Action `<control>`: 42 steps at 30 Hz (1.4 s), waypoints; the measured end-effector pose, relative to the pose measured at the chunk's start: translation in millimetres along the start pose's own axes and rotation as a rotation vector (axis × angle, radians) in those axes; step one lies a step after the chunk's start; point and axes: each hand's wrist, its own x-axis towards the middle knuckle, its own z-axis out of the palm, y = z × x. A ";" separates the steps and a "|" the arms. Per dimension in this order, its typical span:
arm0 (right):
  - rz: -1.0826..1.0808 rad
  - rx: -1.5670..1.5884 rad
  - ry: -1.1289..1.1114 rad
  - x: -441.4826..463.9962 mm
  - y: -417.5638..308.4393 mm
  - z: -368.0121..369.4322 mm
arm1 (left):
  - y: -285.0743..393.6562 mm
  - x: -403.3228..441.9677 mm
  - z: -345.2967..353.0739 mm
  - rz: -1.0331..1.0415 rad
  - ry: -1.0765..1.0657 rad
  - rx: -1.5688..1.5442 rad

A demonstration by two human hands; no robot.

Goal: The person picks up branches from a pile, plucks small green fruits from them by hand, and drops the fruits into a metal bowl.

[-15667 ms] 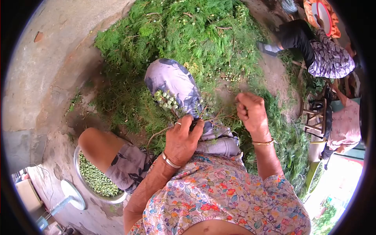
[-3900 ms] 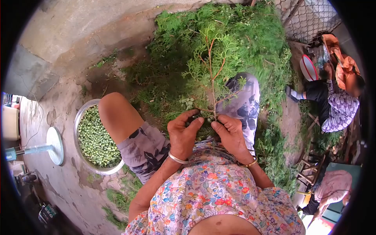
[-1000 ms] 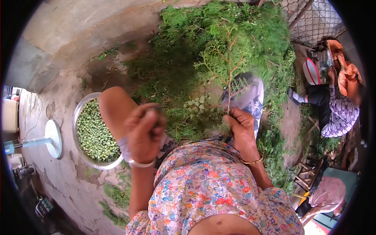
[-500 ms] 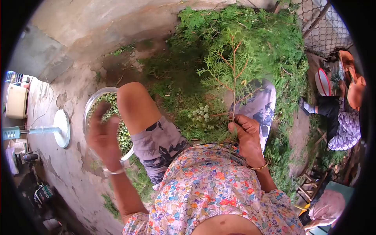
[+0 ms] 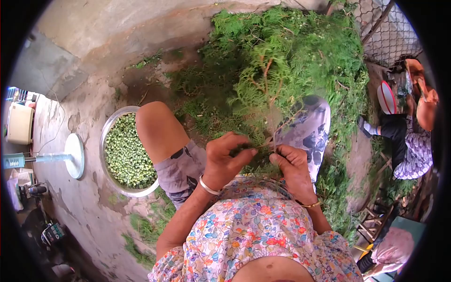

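My right hand (image 5: 295, 171) pinches the lower stem of a leafy conifer branch (image 5: 267, 77), which stands up between my knees and is blurred by motion. My left hand (image 5: 228, 160) is close beside the stem, its fingers curled and the thumb apart from the forefinger. I see nothing held between them. Left of my bare knee, a round metal basin (image 5: 104, 162) holds many small green cones (image 5: 129, 152). Cut green conifer sprigs (image 5: 300, 51) lie piled on the ground in front of me and around my legs.
At the left, a white round-based stand (image 5: 74, 155) is on the concrete floor. A wall (image 5: 117, 42) runs along the front. Another person (image 5: 413, 150) sits at the right near a red-rimmed white basin (image 5: 386, 97). Wire mesh (image 5: 392, 40) is at upper right.
My left hand has moved right, from over the basin to beside the branch. The branch has tilted slightly left in my right hand. The cone cluster by the stem is no longer visible.
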 end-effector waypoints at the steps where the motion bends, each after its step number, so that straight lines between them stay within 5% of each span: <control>1: 0.039 -0.071 -0.028 -1.3 -4.2 -2.6 | 1.3 -0.4 -1.8 -0.094 0.013 -0.071; 12: -0.023 -0.142 -0.156 -12.4 -5.9 -15.9 | 13.6 -5.8 -33.3 -0.595 -0.055 -0.486; 17: -0.055 -0.333 -0.201 -13.6 -17.7 -25.2 | 1.9 -17.2 -18.6 -0.815 -0.011 -1.041; 20: -0.114 -0.398 -0.170 -13.5 -19.8 -26.2 | -4.5 -22.8 -6.3 -0.788 0.004 -1.127; 25: -0.078 -0.417 -0.160 -12.4 -12.3 -22.8 | -2.8 -27.7 6.2 -0.835 0.009 -1.081; 27: -0.074 -0.384 -0.151 -11.8 -12.2 -19.6 | -9.1 -29.9 5.1 -0.749 -0.194 -0.957; 39: 0.028 -0.244 -0.274 -19.8 -12.7 -43.7 | 5.5 -31.1 -33.8 -0.670 -0.035 -0.637; 42: 0.118 -0.284 -0.124 -16.7 -12.4 -65.1 | -3.9 -32.0 -60.4 -0.697 -0.008 -0.748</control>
